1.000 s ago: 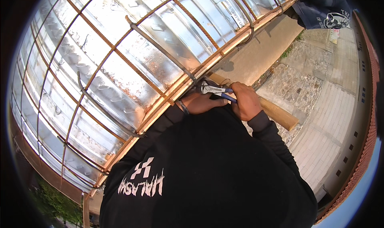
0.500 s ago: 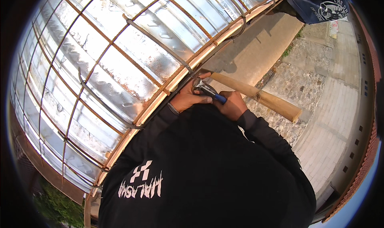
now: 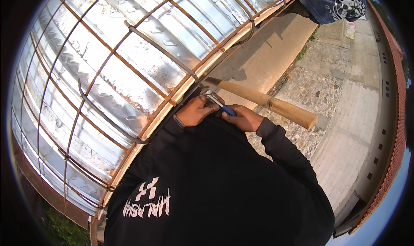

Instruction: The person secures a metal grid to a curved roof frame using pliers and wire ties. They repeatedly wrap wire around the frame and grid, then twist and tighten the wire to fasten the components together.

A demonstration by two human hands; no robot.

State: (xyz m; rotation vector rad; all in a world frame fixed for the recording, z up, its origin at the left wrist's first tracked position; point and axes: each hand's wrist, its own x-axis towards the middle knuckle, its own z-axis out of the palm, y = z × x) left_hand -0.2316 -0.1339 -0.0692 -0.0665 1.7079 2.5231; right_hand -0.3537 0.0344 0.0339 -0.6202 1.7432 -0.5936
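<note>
- The pliers [image 3: 219, 103], blue-handled with metal jaws, are at the near edge of the rebar grid [image 3: 129, 69], right where the rusty bars meet the orange edge bar [image 3: 189, 80]; the jaws point at a crossing there.
- The right hand [image 3: 245, 118] is closed around the blue grip of the pliers.
- The left hand [image 3: 195, 111] is curled at the jaw end, fingers pinching something at the crossing; whether it is tie wire is too small to tell.
- The rebar grid lies over shiny corrugated sheets [image 3: 142, 56], and several bent hook bars [image 3: 103, 116] already sit in place across it.
- Judging from this, the grid is laid out and work on this one edge crossing is under way; the crossings further along the edge show no clear ties.
- A wooden pole [image 3: 276, 104] juts out just past the pliers, away from the grid, over the stone paving [image 3: 327, 90].
</note>
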